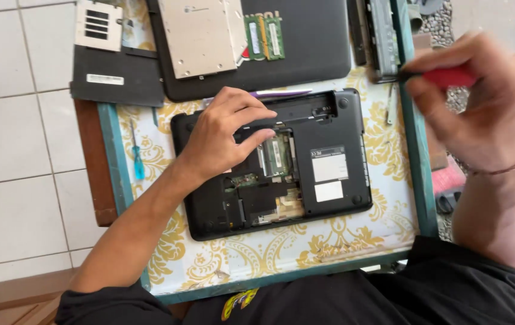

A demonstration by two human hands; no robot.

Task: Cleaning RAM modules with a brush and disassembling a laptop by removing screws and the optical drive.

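Head view. Black laptop base (329,180), underside up, access cover off, lies near centre of surface (353,241), which has a yellow floral cloth and teal edge. Open bay shows green memory module (276,155) and circuit parts below it; detail in the bay's dark lower part is hard to make out. Left hand (224,135) rests on the base's upper-left area, fingers spread and curled, tips touching the bay edge just beside the module; grips nothing. It hides the base's upper-left part. Right hand (480,99) is raised off the surface at right, blurred, closed round a red-handled screwdriver (447,77); dark shaft points left, tip over the surface's right edge, exact end unclear. Beyond the base: second black laptop (305,48), cut off by top edge, carrying a silver drive (200,36) and two loose green memory sticks (264,37). Upper left: black cover panel (119,75), overhanging the surface. Left of the base: small blue screwdriver (137,156) on the cloth. Tiled floor (16,120) at left.
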